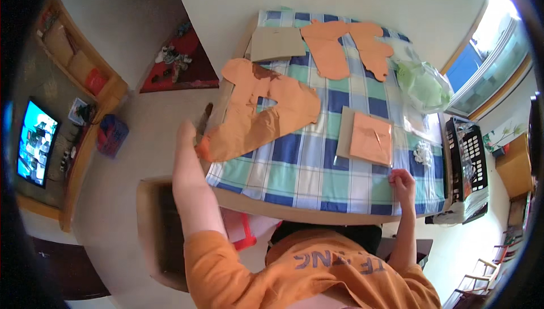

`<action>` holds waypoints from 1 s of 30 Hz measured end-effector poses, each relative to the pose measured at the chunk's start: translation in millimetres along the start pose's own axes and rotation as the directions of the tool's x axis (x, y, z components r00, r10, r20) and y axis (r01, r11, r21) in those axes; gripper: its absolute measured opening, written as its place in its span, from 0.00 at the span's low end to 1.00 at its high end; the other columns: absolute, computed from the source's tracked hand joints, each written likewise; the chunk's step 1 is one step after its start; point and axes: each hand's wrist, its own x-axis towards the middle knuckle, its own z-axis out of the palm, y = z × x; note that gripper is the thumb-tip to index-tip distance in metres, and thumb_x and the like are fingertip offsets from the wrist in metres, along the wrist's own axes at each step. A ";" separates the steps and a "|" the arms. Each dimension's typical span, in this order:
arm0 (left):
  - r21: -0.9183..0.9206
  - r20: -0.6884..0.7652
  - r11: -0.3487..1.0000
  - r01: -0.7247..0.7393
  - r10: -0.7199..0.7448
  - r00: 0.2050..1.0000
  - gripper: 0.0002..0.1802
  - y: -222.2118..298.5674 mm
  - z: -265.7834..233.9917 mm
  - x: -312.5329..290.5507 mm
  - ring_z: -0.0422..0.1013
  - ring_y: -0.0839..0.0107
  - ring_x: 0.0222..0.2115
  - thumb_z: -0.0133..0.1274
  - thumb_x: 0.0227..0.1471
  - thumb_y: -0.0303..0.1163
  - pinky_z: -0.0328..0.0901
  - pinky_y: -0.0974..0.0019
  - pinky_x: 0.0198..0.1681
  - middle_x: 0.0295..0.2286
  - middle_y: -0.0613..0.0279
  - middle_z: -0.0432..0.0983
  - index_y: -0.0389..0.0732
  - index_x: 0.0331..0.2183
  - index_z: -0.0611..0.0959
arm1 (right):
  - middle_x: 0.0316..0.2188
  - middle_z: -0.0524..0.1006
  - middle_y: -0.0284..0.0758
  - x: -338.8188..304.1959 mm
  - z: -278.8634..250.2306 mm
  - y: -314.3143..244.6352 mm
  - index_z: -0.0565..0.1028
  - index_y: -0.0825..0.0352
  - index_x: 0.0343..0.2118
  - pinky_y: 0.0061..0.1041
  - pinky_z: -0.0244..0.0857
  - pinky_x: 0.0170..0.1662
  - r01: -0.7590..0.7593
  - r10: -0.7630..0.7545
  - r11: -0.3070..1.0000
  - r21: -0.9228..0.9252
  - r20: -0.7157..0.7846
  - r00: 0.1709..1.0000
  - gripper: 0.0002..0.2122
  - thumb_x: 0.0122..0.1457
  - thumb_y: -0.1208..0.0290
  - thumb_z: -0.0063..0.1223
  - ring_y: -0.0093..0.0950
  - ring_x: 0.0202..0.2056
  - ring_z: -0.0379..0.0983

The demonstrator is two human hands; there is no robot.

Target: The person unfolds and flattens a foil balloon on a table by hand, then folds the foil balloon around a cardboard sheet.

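Note:
A large orange-brown, foot-shaped sheet with shiny brown patches lies on the left of the checked cloth. At its near left edge is my left hand, its fingers mostly hidden. A thin dark brown piece sticks up beside that hand; whether the hand holds it cannot be made out. My right hand rests by the near right part of the cloth, fingers curled in, with nothing visible in them. Just beyond it lies a flat orange sheet in a clear packet.
Two more orange foot-shaped sheets and a beige board lie at the back of the cloth. A pale green plastic bag and white crumpled bits sit on the right. Beside stands a black crate; an open cardboard box is lower left.

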 end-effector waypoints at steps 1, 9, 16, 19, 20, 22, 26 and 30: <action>-0.015 0.101 0.998 -0.065 0.067 0.993 0.20 -19.6 -16.8 8.4 0.67 0.53 0.52 0.41 0.58 0.33 0.62 0.53 0.54 0.50 0.48 0.71 0.39 0.50 0.76 | 0.29 0.77 0.31 1.9 6.8 5.0 0.75 0.70 0.38 0.15 0.65 0.33 0.002 -0.003 0.999 0.034 0.030 1.000 0.10 0.58 0.85 0.41 0.17 0.28 0.70; -0.443 -0.568 0.754 -0.485 0.182 0.803 0.10 25.9 -143.1 -76.3 0.73 0.50 0.41 0.48 0.56 0.29 0.67 0.51 0.40 0.38 0.48 0.76 0.37 0.37 0.80 | 0.33 0.75 0.29 -4.3 10.8 -13.9 0.75 0.67 0.40 0.17 0.65 0.34 0.082 -0.072 0.981 -0.175 0.062 0.995 0.13 0.52 0.85 0.45 0.17 0.31 0.69; -0.276 -0.596 0.049 -0.960 0.775 0.211 0.21 228.0 -100.5 -274.9 0.68 0.58 0.50 0.59 0.48 0.39 0.62 0.56 0.53 0.47 0.55 0.73 0.42 0.45 0.78 | 0.44 0.72 0.39 3.9 33.9 -41.3 0.77 0.63 0.37 0.35 0.64 0.49 0.550 -0.556 0.592 -0.589 0.194 0.808 0.12 0.47 0.81 0.56 0.40 0.46 0.68; -0.199 -0.474 -0.013 -0.980 0.876 0.085 0.27 267.6 -76.7 -301.4 0.62 0.59 0.56 0.59 0.49 0.42 0.55 0.52 0.59 0.52 0.56 0.68 0.43 0.49 0.75 | 0.48 0.73 0.40 5.7 28.2 -38.5 0.77 0.65 0.34 0.33 0.65 0.50 0.587 -0.571 0.546 -0.598 0.246 0.783 0.08 0.50 0.80 0.57 0.40 0.49 0.69; -0.239 -0.368 0.012 -0.971 0.924 0.102 0.29 270.0 -62.9 -305.5 0.60 0.59 0.58 0.59 0.49 0.43 0.52 0.50 0.61 0.54 0.56 0.66 0.44 0.51 0.73 | 0.45 0.75 0.40 5.4 25.9 -34.4 0.76 0.66 0.33 0.33 0.65 0.49 0.588 -0.552 0.643 -0.491 0.235 0.800 0.06 0.51 0.80 0.56 0.39 0.48 0.71; -0.223 -0.362 -0.010 -0.975 0.929 0.074 0.27 261.3 -58.2 -323.8 0.60 0.60 0.57 0.59 0.49 0.43 0.53 0.49 0.61 0.55 0.57 0.66 0.43 0.50 0.74 | 0.36 0.80 0.40 -4.3 15.1 -32.3 0.76 0.70 0.32 0.32 0.66 0.50 0.508 -0.482 0.786 -0.354 0.165 0.861 0.02 0.56 0.81 0.54 0.37 0.47 0.75; -0.374 -0.404 0.033 -0.927 0.894 0.194 0.16 244.6 -46.3 -349.2 0.65 0.63 0.55 0.60 0.49 0.38 0.53 0.49 0.60 0.51 0.60 0.72 0.43 0.39 0.78 | 0.36 0.80 0.40 -20.9 7.1 -27.6 0.76 0.70 0.31 0.30 0.67 0.50 0.445 -0.414 0.851 -0.280 0.165 0.895 0.02 0.56 0.81 0.53 0.35 0.46 0.75; -0.639 -0.433 0.078 -0.766 0.787 0.441 0.07 256.8 -51.4 -352.5 0.72 0.63 0.46 0.61 0.45 0.29 0.57 0.53 0.56 0.37 0.64 0.80 0.42 0.24 0.78 | 0.31 0.79 0.37 -13.0 13.5 -33.5 0.76 0.69 0.29 0.29 0.67 0.41 0.324 -0.319 0.894 -0.309 0.067 0.945 0.01 0.54 0.79 0.55 0.33 0.35 0.74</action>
